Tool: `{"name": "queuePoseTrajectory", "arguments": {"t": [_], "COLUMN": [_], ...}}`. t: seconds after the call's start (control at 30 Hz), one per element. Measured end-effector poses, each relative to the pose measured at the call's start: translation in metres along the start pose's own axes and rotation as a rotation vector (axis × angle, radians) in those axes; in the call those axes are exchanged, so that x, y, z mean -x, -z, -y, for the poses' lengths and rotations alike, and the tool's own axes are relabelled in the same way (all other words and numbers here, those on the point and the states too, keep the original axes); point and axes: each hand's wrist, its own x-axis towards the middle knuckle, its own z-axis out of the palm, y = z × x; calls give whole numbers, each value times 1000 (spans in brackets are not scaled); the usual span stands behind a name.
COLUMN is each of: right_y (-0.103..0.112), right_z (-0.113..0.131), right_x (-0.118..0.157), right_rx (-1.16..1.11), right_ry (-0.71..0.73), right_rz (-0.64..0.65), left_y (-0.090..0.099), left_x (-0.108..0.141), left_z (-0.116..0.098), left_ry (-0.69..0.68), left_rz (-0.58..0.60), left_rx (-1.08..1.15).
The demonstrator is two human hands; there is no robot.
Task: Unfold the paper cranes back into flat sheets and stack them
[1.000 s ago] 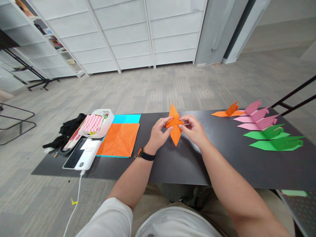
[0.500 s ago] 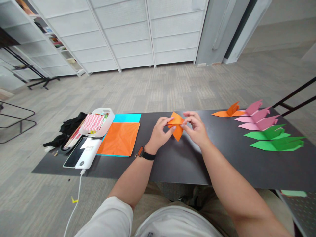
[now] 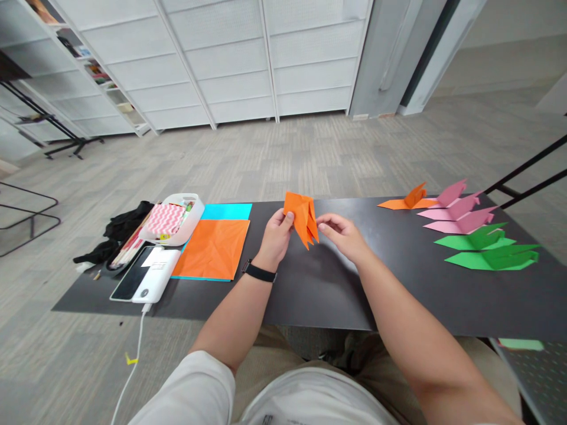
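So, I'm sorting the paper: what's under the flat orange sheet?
Blue paper shows past the far and near edges of the orange sheet. The rest beneath is covered; the sheet count can't be told.

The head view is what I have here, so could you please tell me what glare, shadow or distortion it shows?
Head view: pale sheen on the dark table beside the right hand; same head view: soft shadow below that hand; head view again: white cabinets slant, suggesting wide-angle distortion.

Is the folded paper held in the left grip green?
No, the folded paper in the left grip is orange; the green figures lie apart, toward the table's right end.
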Motion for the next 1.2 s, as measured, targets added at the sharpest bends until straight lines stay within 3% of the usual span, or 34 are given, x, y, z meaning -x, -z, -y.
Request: {"name": "queuePoseTrajectory", "arguments": {"t": [0.13,0.3,0.5,0.6,0.7,0.8,1.03,1.2], "right_y": [-3,-3,0,2,3,6,19,33], "right_z": [-3,1,1,-1,-3,-5,-9,-12], "right_x": [0,-1,-4,-5,-5,-7,-9,-12], "right_rx": [-7,-33,-71,-90,-73,-7,93,232], "right_ry": [-19,-65,-124,-147,-125,-81,-48,-47], "right_rz": [-11,-1,-58,-75,-103,-147,-220,-338], "left_y": [-1,0,6,6,3,2,7,17], "left_x": [-2,-3,-4,-1,3,3,-3,-7], "left_z": [4,8,11,5,0,1,5,-1], "left_ry": [80,100,-192,-231,-176,-151,-122,-130], "left_rz": [35,55,-193,-95,14,50,-111,-189], "left_rx": [83,17,-381,-457,-364,-339,-479,-558]}}
